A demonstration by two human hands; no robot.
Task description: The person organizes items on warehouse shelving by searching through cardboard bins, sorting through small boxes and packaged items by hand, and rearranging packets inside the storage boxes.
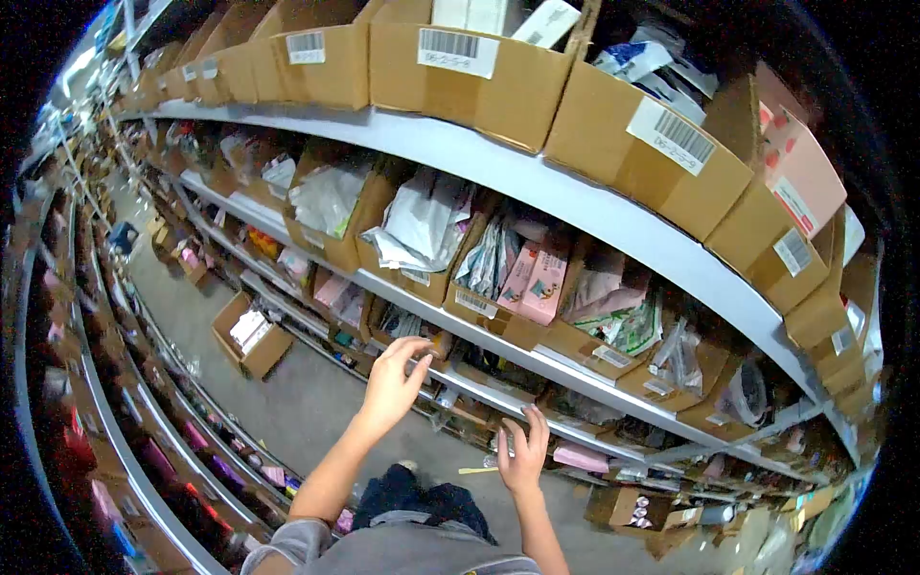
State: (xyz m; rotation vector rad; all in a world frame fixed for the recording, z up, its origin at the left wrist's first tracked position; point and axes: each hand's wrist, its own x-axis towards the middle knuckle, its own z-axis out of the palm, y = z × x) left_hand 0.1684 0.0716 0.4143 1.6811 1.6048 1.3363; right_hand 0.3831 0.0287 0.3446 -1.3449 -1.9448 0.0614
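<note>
My left hand (394, 380) is raised in front of the shelving, fingers bent and apart, holding nothing that I can see. Lower and to the right, my right hand (523, 452) is also empty, its fingers spread and slightly curled. Both hands appear apart from the boxes. Beyond them on a middle shelf stands a cardboard bin with pink boxes (534, 282) and silvery packets (489, 257). To its left a bin holds white plastic bags (422, 222). Green-and-white packets (628, 324) lie in the bin to its right.
Grey metal shelf edges (537, 187) curve across the view, with barcode-labelled cardboard bins (460, 72) above. An open carton (257, 337) with white boxes stands on the aisle floor (287, 407). Another shelf rack (144, 460) lines the left side. More cartons (613, 508) sit at lower right.
</note>
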